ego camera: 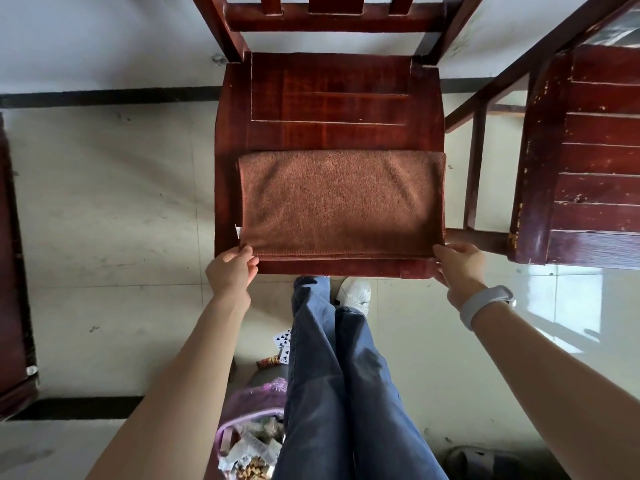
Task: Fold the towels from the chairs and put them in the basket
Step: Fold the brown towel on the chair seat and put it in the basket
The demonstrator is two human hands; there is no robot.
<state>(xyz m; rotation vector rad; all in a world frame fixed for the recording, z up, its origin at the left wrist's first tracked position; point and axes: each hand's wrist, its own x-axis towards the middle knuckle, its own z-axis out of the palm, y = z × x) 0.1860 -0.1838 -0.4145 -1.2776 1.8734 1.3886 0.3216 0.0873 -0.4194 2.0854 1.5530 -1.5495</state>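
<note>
A brown towel (341, 202) lies folded in half on the front part of a dark red wooden chair seat (329, 98). Its doubled edges run along the chair's front edge. My left hand (231, 271) pinches the towel's near left corner. My right hand (457, 268) pinches the near right corner. No basket shows in this view.
A second dark wooden chair (588, 150) stands close on the right. Dark wooden furniture (10, 271) borders the left edge. Below, a purple bag of rubbish (252, 434) and some playing cards (283, 344) lie on the tiled floor by my legs.
</note>
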